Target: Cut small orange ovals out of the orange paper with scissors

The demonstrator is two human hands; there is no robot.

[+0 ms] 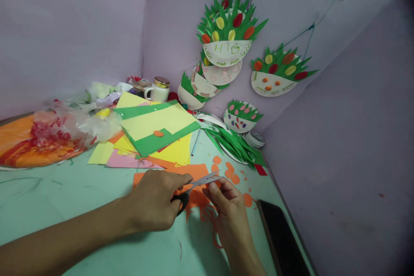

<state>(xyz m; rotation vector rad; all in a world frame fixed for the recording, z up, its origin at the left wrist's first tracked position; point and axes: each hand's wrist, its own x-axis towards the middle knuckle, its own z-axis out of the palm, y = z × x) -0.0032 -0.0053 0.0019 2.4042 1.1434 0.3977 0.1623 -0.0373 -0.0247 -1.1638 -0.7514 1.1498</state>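
My left hand (155,200) grips a pair of scissors (183,200) with black and orange handles. The blades point right and lie a little apart, reaching to the fingertips of my right hand (228,202). That hand pinches a small piece of orange paper, mostly hidden by the fingers and blades. Beneath both hands lies a sheet of orange paper (200,170). Several orange paper ovals (231,171) are scattered to the right of the blades, and thin orange scraps (207,213) lie below them.
Coloured paper sheets (142,136) and a pencil (196,142) lie behind my hands. Green paper strips (233,144) rest on a plate at the back right. A phone (281,237) lies near the right edge, plastic bags (74,125) at left. Decorated paper-plate baskets (228,53) hang on the wall.
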